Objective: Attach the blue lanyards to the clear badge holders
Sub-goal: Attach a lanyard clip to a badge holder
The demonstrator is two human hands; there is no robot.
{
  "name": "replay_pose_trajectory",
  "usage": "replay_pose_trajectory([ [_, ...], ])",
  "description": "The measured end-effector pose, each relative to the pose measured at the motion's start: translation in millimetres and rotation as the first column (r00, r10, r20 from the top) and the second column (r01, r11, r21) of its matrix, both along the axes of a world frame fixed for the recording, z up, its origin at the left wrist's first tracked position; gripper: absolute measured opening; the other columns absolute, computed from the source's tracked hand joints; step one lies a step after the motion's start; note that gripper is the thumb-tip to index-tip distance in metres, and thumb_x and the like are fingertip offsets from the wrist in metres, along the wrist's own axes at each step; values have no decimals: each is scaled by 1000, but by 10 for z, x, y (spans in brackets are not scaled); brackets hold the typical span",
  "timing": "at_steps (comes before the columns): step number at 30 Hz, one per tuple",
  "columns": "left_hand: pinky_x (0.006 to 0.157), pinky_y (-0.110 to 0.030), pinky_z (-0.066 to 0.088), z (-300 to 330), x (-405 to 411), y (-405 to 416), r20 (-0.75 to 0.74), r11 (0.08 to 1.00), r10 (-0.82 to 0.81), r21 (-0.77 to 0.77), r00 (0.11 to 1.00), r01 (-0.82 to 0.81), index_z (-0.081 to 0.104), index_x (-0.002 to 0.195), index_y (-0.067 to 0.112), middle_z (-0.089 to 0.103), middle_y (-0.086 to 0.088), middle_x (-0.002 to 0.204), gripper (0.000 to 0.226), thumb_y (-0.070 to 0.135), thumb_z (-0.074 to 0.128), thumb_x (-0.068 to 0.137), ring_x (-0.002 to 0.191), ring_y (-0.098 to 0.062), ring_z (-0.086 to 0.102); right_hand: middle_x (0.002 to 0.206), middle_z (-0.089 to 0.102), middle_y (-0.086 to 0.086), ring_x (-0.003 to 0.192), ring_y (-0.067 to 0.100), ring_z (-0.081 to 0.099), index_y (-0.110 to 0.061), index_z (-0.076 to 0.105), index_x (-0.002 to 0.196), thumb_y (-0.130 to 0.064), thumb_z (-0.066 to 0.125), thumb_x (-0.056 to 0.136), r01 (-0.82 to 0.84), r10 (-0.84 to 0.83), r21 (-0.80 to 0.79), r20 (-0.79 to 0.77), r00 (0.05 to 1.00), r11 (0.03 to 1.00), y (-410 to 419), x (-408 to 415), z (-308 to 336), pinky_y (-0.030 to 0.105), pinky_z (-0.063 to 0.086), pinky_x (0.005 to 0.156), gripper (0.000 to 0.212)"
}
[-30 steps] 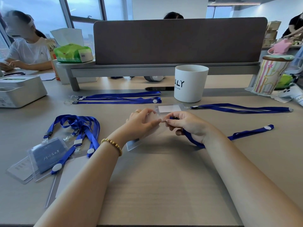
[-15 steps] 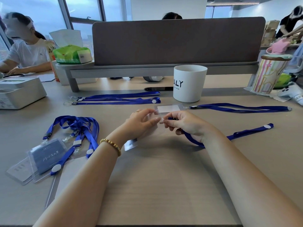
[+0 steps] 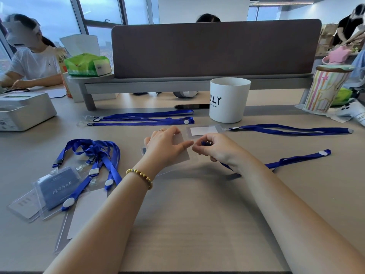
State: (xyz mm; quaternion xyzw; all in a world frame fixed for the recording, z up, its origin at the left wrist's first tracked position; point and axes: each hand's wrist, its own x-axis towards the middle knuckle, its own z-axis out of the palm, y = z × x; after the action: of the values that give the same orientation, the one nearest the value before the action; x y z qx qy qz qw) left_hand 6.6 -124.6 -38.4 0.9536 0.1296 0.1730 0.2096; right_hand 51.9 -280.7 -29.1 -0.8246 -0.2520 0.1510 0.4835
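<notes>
Both my forearms reach forward over the surface (image 3: 197, 224) and meet near its middle. My left hand (image 3: 166, 149), a bead bracelet (image 3: 140, 176) at its wrist, is curled on a clear holder (image 3: 182, 153), thumb stretched along its face, holding it tilted just above the surface. My right hand (image 3: 219, 150) faces it, fingertips almost touching my left thumb; its grip is pinched on the clip end of a blue lanyard (image 3: 296, 160), whose strap runs under my wrist and trails off right to a white button. Whether the clip has caught the holder, I cannot tell.

Just beyond my hands lies another holder (image 3: 203, 131) with a white card in it, joined to a second lanyard (image 3: 286, 129). A white cup (image 3: 229, 99) stands behind; its inside is hidden. Two more lanyards (image 3: 142, 118) lie left of it. Near my left forearm sits a pile (image 3: 59, 184) of holders with cards and lanyards.
</notes>
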Motion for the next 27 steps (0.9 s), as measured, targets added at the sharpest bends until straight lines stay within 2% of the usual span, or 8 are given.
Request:
replay_pose_trajectory([
  [3, 98, -41, 30, -10, 6, 1, -14, 999, -9, -31, 1000, 9, 47, 114, 22, 55, -4, 117, 48, 56, 52, 82, 111, -25, 45, 74, 60, -7, 63, 3, 48, -17, 65, 96, -28, 64, 88, 25, -25, -12, 22, 999, 1000, 12, 2, -9, 18, 34, 60, 14],
  [6, 101, -43, 36, -12, 7, 25, -37, 993, -45, -112, 998, 41, 48, 115, 22, 57, -4, 118, 49, 56, 55, 80, 107, -24, 50, 83, 63, -4, 69, 1, 52, -14, 66, 101, -24, 62, 89, 49, -48, -11, 43, 998, 999, 0, 13, -14, 13, 38, 58, 16],
  [9, 103, -39, 32, -2, -23, 19, 37, 996, -94, 2, 995, 94, 47, 124, 26, 52, 0, 122, 50, 51, 58, 81, 113, -20, 48, 85, 63, -2, 68, -1, 53, -10, 68, 102, -18, 62, 89, 63, -64, 18, 48, 997, 998, -27, 26, -7, 0, 38, 49, 17],
  [12, 92, -29, 43, 28, -44, -37, 112, 967, -251, -11, 961, 254, 54, 118, 23, 50, 0, 116, 42, 38, 65, 80, 103, -14, 47, 77, 61, -9, 56, -10, 56, -11, 68, 99, -15, 61, 89, 39, -39, 6, 61, 997, 999, -26, 16, 3, -2, 35, 46, 13],
  [15, 79, -23, 44, 68, -32, -29, 58, 950, -292, -98, 955, 296, 60, 101, 20, 50, 4, 100, 24, 31, 66, 81, 90, -12, 48, 75, 63, -10, 55, -6, 56, -17, 68, 92, -15, 63, 88, 29, -28, -7, 81, 996, 1000, 1, 6, -6, 3, 39, 48, 7],
  [18, 85, -26, 43, 89, -30, 0, -31, 945, -300, -149, 953, 293, 62, 96, 24, 49, 3, 101, 13, 27, 64, 83, 94, -12, 47, 74, 65, -7, 60, 2, 52, -18, 66, 86, -14, 65, 86, 50, -51, 12, 77, 996, 999, 21, 13, -30, 10, 41, 50, 4],
  [23, 94, -29, 41, 91, -30, 13, -146, 947, -315, -109, 938, 301, 64, 99, 27, 46, 5, 108, 14, 28, 61, 86, 100, -13, 44, 71, 63, -5, 61, 7, 54, -11, 67, 93, -11, 63, 87, 26, -26, 6, 83, 996, 1000, 48, -10, -46, 6, 45, 49, 6],
  [27, 80, -21, 39, 126, -63, 20, -183, 941, -329, -144, 926, 306, 66, 107, 17, 54, 5, 96, 22, 25, 59, 88, 86, -9, 49, 72, 63, -3, 59, 6, 55, -7, 66, 95, -9, 62, 88, -1, -2, 45, 61, 998, 999, 71, -21, -56, 6, 47, 50, 9],
])
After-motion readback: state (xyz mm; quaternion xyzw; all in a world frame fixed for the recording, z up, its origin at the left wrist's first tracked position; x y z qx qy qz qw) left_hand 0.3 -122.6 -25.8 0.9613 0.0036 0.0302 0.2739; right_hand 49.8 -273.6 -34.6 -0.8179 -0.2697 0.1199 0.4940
